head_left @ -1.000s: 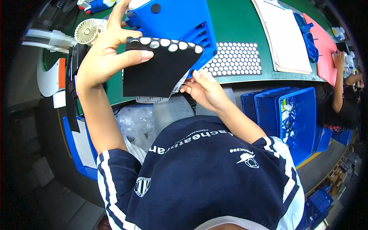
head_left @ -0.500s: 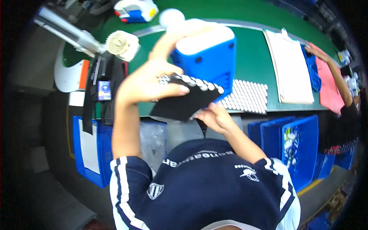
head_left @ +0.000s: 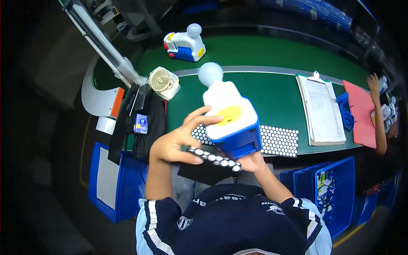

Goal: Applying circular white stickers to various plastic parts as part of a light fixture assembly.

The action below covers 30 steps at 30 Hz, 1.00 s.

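A blue and white toy-like device (head_left: 238,135) with a pale ball on top and a yellow round patch is tilted over the table's near edge. My right hand (head_left: 252,161) grips it from below; its fingertips are hidden. The fingers of my left hand (head_left: 176,140) reach onto the device's white and yellow face. Between that hand's thumb and palm is a black sheet with round white dots (head_left: 217,160), seen almost edge-on below the device. Another sheet of white dots (head_left: 279,140) lies on the table, partly behind the device.
On the green table (head_left: 272,100) are a small cream fan (head_left: 161,80), a clipboard with papers (head_left: 323,110) and a red folder (head_left: 359,114). A similar device (head_left: 185,46) stands beyond. Blue bins (head_left: 340,195) line the near side. Another person's arm (head_left: 378,114) reaches in at right.
The device has turned, bringing its yellow patch into view, and my left fingers now lie on that face. The dotted sheet has tipped nearly edge-on. The whole view has shifted, showing more beyond the table.
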### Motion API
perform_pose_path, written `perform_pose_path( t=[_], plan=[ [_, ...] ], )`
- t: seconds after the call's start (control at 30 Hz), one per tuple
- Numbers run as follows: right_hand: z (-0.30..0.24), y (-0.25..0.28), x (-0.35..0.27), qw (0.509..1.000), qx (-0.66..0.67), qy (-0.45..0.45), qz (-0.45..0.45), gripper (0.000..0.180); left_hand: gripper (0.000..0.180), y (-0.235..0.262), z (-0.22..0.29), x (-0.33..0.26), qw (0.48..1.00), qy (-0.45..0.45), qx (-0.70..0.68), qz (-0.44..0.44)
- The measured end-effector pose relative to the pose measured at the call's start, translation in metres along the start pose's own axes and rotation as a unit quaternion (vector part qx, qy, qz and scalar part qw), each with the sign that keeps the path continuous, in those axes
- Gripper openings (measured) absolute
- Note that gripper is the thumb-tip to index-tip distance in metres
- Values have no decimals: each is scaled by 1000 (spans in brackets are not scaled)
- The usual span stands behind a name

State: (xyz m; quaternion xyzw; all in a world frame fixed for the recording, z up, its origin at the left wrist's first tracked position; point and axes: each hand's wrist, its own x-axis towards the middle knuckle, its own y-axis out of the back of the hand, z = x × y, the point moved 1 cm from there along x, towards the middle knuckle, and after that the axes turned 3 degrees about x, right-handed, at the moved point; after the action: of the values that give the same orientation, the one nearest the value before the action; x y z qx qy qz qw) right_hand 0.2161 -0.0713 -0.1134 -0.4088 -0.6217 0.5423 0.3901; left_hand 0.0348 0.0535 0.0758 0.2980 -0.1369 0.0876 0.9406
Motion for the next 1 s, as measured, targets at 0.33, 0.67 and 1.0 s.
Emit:
perform_pose_path(
  t=[0.33,0.67,1.0],
  plan=[
    [-57,-32,-18,975,9,93,-200,107,10,17,-34,-21,947,-139,-288,-13],
    [-146,-95,-31,811,-403,375,198,106,53,13,-101,71,902,-98,-386,168],
    [-277,-66,82,441,-603,547,378,83,53,-2,-227,103,644,198,-687,274]
  ],
)
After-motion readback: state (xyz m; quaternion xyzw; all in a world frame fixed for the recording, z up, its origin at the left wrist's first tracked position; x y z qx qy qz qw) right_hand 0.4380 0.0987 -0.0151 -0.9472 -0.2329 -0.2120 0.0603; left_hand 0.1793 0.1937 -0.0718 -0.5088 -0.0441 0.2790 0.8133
